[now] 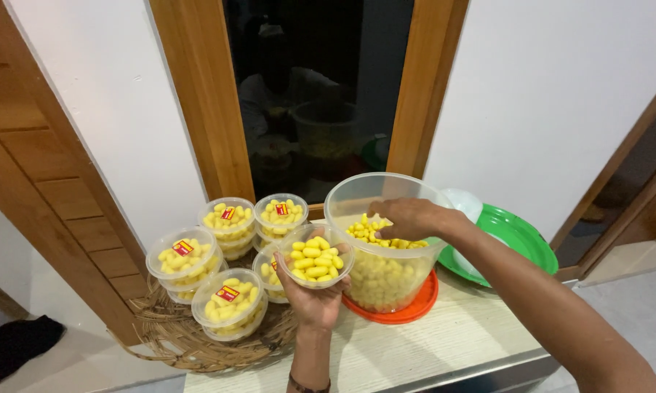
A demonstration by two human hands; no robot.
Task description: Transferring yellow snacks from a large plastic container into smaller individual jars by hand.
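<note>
Head view looks down on a large clear tub [386,240] part filled with small yellow oval pieces; every place below is told from that tub. It stands on an orange lid [415,309], which lies under it on a pale wooden tabletop [430,346].

The right hand [408,218] reaches over the tub's rim from the right, fingers bent down onto the heap of yellow pieces inside; the fingertips are bunched narrowly together, though whether they pinch any piece I cannot tell (the knuckles hide it). The left hand [313,295] comes up from below, just left of the tub, palm up and fingers spread wide under a small clear cup [316,256], which it holds from beneath; the cup is open on top, heaped with the same yellow pieces, and its rim stands just beside the tub's wall, perhaps touching it.

Further left of the tub, sealed cups [230,302] of yellow pieces with red and yellow stickers are stacked in twos on a woven tray [175,342]; one more filled cup sits between that stack and the held cup, half hidden by it. Right of the tub and behind it lies a green plate [517,240], with a white bowl [462,204] on its near edge. Behind the tub a dark window [321,94] is set in a wooden frame.
</note>
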